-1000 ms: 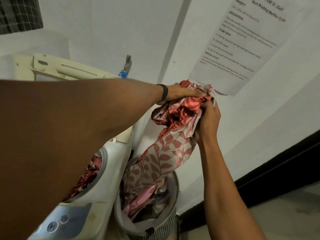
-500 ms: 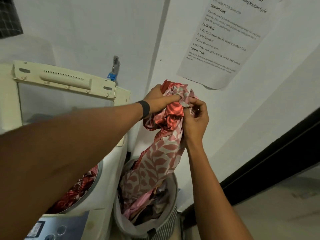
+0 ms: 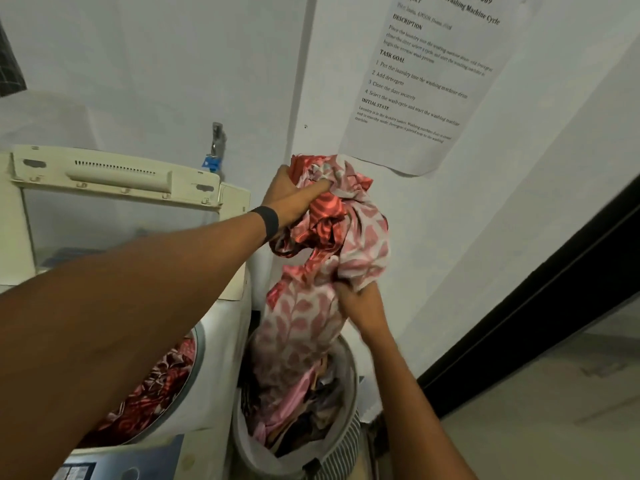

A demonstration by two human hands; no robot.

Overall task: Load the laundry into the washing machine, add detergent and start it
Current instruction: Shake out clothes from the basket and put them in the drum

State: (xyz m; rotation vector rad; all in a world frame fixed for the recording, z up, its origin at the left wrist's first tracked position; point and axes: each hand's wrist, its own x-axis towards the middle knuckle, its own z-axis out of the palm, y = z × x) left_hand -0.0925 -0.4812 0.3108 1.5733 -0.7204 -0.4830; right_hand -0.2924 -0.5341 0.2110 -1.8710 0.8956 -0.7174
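A red and pink leaf-patterned cloth point(image 3: 349, 237) hangs bunched above the laundry basket point(image 3: 346, 441), its lower end still trailing into the basket. My left hand point(image 3: 294, 199) grips the top of the bundle. My right hand point(image 3: 360, 299) grips the cloth lower down, under the bunched part. The top-loading washing machine point(image 3: 221, 348) stands left of the basket with its lid point(image 3: 114, 181) raised. Red patterned laundry point(image 3: 152, 393) lies in its drum, partly hidden by my left forearm.
The basket holds several more garments. The machine's control panel point(image 3: 114, 469) shows at the bottom left. A tap point(image 3: 216, 147) sticks out of the white wall behind the lid. A printed task sheet point(image 3: 426, 71) hangs on the wall. A dark skirting band point(image 3: 540, 296) runs along the right.
My right hand has slid down from the top of the bundle to a lower grip. The bundle has grown as more cloth is gathered. The view has tilted slightly down and left.
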